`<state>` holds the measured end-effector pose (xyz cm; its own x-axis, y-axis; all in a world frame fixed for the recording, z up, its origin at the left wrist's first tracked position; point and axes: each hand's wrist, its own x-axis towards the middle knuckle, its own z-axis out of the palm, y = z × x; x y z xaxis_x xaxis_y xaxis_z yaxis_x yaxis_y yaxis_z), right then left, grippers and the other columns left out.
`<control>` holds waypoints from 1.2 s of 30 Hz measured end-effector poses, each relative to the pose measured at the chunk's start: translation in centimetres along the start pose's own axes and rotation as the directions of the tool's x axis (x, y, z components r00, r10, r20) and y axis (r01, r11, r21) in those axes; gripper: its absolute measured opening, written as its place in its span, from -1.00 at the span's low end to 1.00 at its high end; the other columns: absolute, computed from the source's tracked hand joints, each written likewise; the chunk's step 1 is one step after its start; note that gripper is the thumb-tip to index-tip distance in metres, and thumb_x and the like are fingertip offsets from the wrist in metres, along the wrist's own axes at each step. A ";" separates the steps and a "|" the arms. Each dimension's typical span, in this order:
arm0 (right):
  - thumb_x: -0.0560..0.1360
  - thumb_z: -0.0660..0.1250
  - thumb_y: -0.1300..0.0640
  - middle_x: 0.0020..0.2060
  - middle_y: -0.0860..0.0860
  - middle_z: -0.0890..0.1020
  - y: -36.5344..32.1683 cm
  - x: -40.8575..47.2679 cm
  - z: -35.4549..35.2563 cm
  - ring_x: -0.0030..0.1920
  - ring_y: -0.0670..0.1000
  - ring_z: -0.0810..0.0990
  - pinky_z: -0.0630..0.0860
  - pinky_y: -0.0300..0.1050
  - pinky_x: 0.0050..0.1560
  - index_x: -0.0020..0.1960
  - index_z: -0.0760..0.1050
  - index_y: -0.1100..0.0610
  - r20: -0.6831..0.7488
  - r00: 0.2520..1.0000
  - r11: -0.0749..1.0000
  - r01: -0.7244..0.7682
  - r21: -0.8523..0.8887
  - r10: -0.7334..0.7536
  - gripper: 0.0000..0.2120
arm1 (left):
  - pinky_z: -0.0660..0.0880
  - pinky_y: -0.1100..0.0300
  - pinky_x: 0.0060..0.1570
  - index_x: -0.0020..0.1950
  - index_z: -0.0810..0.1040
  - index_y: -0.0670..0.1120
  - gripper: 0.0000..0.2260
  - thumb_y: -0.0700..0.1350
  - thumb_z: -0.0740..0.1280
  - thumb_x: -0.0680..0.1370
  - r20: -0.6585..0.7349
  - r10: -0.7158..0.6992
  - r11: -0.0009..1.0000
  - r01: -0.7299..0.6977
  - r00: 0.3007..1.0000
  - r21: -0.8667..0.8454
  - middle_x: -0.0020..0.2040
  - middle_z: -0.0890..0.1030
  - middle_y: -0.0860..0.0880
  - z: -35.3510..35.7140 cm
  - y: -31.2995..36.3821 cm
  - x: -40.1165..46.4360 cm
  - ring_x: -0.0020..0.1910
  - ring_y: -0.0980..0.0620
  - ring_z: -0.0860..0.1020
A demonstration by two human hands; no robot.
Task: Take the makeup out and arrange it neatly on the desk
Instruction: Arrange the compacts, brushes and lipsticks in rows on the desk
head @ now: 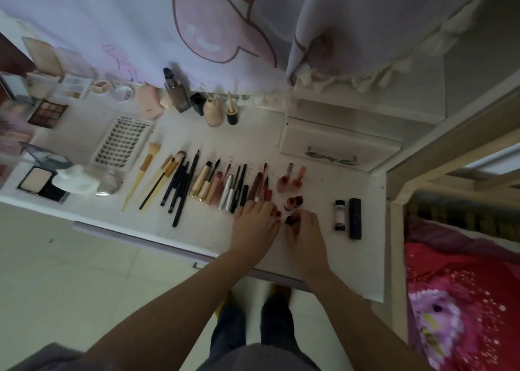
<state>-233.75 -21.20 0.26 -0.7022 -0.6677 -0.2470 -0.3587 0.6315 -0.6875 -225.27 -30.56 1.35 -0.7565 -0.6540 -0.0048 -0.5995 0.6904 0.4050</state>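
Left hand: we've got our left hand [254, 220] down on the worktop [320, 258], fingers curled round a small red lip tint [277, 213] at the fingertips.
Right hand: our right hand [305, 228] sits just beside it, its grip closed on a dark red lip tint bottle [291, 219]; how the fingers lie underneath, we cannot tell.
Where the makeup is: most of it is already out and in rows. Brushes [166, 178] fan out to the left, lipsticks and mascaras [228, 185] run in the middle, and little orange-red bottles [292, 179] stand just beyond our hands.
Right side: a clear-bodied tube [340, 215] and a black tube [355, 218] lie side by side, apart from the rest.
Far edge: foundation bottles [194, 100] stand by the curtain [197, 27], with palettes [47, 112] and a lash tray [123, 143] further left.
Handling: we judge these tints light, hard and smooth, likely slippery and quick to roll or topple if stood on end.
Where to hold: we'd pinch each across the body near the cap.
Risk: the row is tight, so one nudge could knock the neighbours.
Progress: nearly done, by our reckoning.
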 end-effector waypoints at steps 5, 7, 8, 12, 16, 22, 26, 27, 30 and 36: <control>0.55 0.25 0.24 0.10 0.12 0.44 -0.3 0.1 -0.3 -0.05 0.08 0.51 0.34 -0.33 -0.10 0.19 0.38 0.27 0.029 1.000 1.000 0.004 -0.003 -0.004 -0.76 | 0.40 0.10 0.04 0.12 0.51 -0.09 -0.73 -0.01 0.37 0.48 0.010 -0.017 1.000 0.017 1.000 -0.017 0.03 0.58 -0.05 0.4 -0.2 -0.4 0.04 -0.07 0.53; 0.53 0.25 0.26 0.11 0.09 0.42 0.0 -0.2 -1.0 -0.04 0.03 0.48 0.31 -0.38 -0.08 0.21 0.37 0.26 0.068 0.998 1.000 -0.012 -0.002 0.012 -0.74 | 0.34 0.15 0.11 0.19 0.44 -0.09 -0.68 0.04 0.32 0.51 0.045 -0.065 0.996 0.068 0.997 -0.057 0.09 0.53 -0.02 0.1 -0.7 -1.0 0.10 -0.02 0.47; 0.53 0.24 0.28 0.09 0.09 0.43 0.3 -0.4 -1.7 -0.05 -0.01 0.47 0.31 -0.38 -0.08 0.20 0.38 0.24 0.087 0.996 1.000 -0.016 -0.014 0.017 -0.75 | 0.32 0.21 0.10 0.19 0.42 -0.09 -0.69 0.04 0.30 0.52 0.054 -0.086 0.992 0.090 0.995 -0.092 0.07 0.50 0.00 -0.2 -0.9 -1.5 0.08 0.03 0.45; 0.54 0.25 0.27 -0.05 0.03 0.51 1.6 -0.4 -6.1 -0.09 -0.02 0.49 0.35 -0.31 -0.12 0.07 0.45 0.18 0.036 0.999 0.999 -0.009 -0.044 0.010 -0.88 | 0.37 0.31 -0.17 0.09 0.40 -0.02 -0.86 0.01 0.18 0.60 0.252 -0.008 0.973 0.065 0.968 -0.222 -0.14 0.46 0.10 -1.7 0.3 -4.3 -0.18 0.12 0.47; 0.54 0.24 0.24 -0.16 0.05 0.54 2.5 2.9 -10.8 -0.18 0.03 0.50 0.34 -0.34 -0.32 0.04 0.48 0.20 0.043 0.999 0.990 -0.028 -0.138 0.034 -0.90 | 0.40 0.13 -0.14 0.21 0.36 -0.08 -0.78 -0.03 0.07 0.64 0.463 0.193 0.964 -0.079 0.865 -0.254 -0.02 0.56 -0.08 -1.0 5.2 -3.8 -0.11 -0.05 0.52; 0.56 0.17 0.20 -0.09 0.13 0.59 2.2 9.3 -12.6 -0.07 0.11 0.54 0.42 -0.11 -0.13 0.02 0.50 0.23 0.200 0.980 0.920 0.078 -0.384 0.000 -0.84 | 0.40 0.11 -0.21 0.22 0.30 -0.13 -0.76 -0.03 0.05 0.65 0.422 -0.195 0.957 0.266 0.885 -0.118 0.06 0.54 -0.15 2.9 12.0 2.9 -0.11 -0.09 0.52; 0.56 0.15 0.17 -0.09 0.11 0.58 2.4 10.9 -12.0 -0.13 0.08 0.50 0.37 -0.11 -0.23 0.01 0.48 0.20 0.362 0.930 0.826 0.249 -0.505 -0.059 -0.83 | 0.33 0.13 -0.18 0.21 0.34 -0.13 -0.67 0.09 0.04 0.63 0.435 -0.381 0.906 0.423 0.816 0.001 0.11 0.50 -0.12 3.8 13.9 4.7 0.01 -0.11 0.54; 0.56 0.14 0.16 -0.09 0.10 0.58 2.5 11.0 -11.9 -0.16 0.06 0.48 0.33 -0.13 -0.27 0.01 0.48 0.18 0.389 0.918 0.784 0.301 -0.543 -0.083 -0.83 | 0.33 0.13 -0.19 0.19 0.35 -0.13 -0.65 0.11 0.04 0.62 0.423 -0.402 0.897 0.442 0.812 0.005 0.10 0.51 -0.11 3.9 14.1 4.7 0.01 -0.12 0.54; 0.57 0.13 0.07 -0.08 0.09 0.59 2.3 11.1 -11.6 -0.16 0.08 0.50 0.24 -0.15 -0.36 0.01 0.48 0.14 0.448 0.882 0.671 0.421 -0.610 -0.146 -0.80 | 0.36 0.11 -0.17 0.19 0.39 -0.14 -0.67 0.07 0.06 0.63 0.370 -0.424 0.897 0.439 0.826 0.050 0.12 0.52 -0.12 4.1 13.9 4.4 0.03 -0.14 0.55; 0.57 0.11 -0.16 -0.35 0.03 0.54 1.0 10.1 -12.4 -0.26 0.04 0.52 0.37 -0.14 -0.26 -0.23 0.51 0.14 0.545 0.836 0.777 0.384 -0.498 -0.064 -0.56 | 0.41 0.12 -0.29 0.37 0.26 -0.10 -0.67 0.00 0.05 0.64 0.230 -0.351 0.934 0.356 0.908 0.022 0.09 0.54 -0.09 2.8 14.1 2.3 -0.16 -0.07 0.56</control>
<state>-248.81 -22.42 5.50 -0.2289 -0.8135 -0.5347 -0.8549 0.4307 -0.2893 -236.19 -21.44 4.50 -0.5364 -0.7647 -0.3570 -0.8350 0.4194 0.3562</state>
